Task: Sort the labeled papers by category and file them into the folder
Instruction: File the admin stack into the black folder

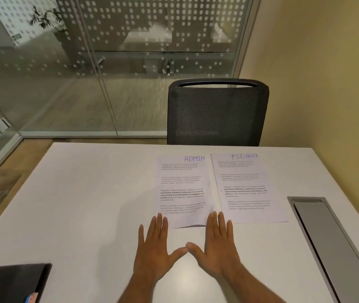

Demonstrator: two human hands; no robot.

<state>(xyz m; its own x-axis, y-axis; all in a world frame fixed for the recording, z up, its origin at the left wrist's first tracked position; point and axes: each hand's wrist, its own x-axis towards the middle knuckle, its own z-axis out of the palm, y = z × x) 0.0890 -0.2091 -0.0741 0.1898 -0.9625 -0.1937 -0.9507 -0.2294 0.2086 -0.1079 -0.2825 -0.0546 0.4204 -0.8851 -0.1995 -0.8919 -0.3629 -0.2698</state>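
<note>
At the near left corner of the white table [86, 193], well to the left of the ADMIN paper [183, 189], lies a dark folder [10, 283], closed and flat, with a small blue and orange tag showing at its near edge. Nothing lies between it and the papers. Just below the ADMIN paper, the left hand [154, 246] rests flat with its fingers spread and extended, holding nothing; its fingertips touch the sheet's near left corner. The ADMIN paper itself lies flat, its handwritten heading at the far edge, and its near edge lifts slightly, casting a thin shadow. The right hand [218, 243] lies just below the paper's near right corner, equally flat and empty, fingertips on the sheet's edge; the two thumbs meet tip to tip below the ADMIN paper. Directly right of it, edges almost touching, lies the FINANCE paper [248, 189], flat as well. Farther right of the ADMIN paper, a grey cable hatch [327, 241] is sunk into the tabletop. Beyond the ADMIN paper, a black mesh chair [216, 112] stands pushed against the far table edge. Behind it to the left runs a glass partition [108, 62] with a dotted pattern; to the right is a cream wall [327, 84].
</note>
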